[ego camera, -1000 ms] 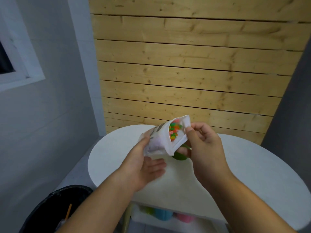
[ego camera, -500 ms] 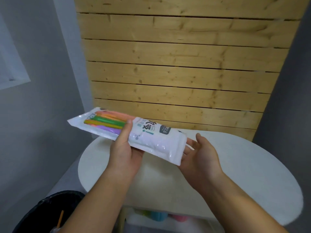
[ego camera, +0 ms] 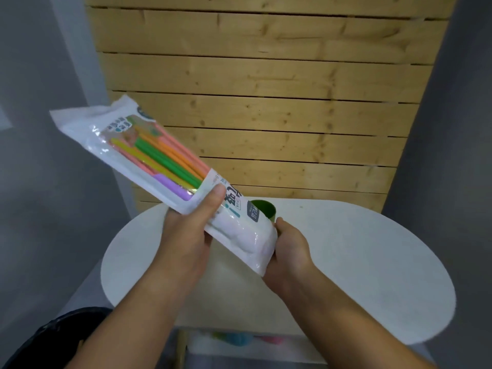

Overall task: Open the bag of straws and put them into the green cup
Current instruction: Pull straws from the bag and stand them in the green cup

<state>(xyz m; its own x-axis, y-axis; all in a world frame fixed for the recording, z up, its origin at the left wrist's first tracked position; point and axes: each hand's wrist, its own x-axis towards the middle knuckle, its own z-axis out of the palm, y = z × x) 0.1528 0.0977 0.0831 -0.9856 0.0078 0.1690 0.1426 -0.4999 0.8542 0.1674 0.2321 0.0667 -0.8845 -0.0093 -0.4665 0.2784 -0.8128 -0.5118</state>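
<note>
The straw bag, print blurred beyond reading, is clamped by the left grip; the right grip's closure cannot be told.

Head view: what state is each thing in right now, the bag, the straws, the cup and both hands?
Bag: held above the table, tilted, lower end near the green cup; whether it is open cannot be told.
Straws: inside the bag.
Green cup: upright on the table, partly hidden, no straws showing in it.
Left hand: grips the bag's middle, thumb on top.
Right hand: touches the bag's lower end, fingers hidden.
</note>
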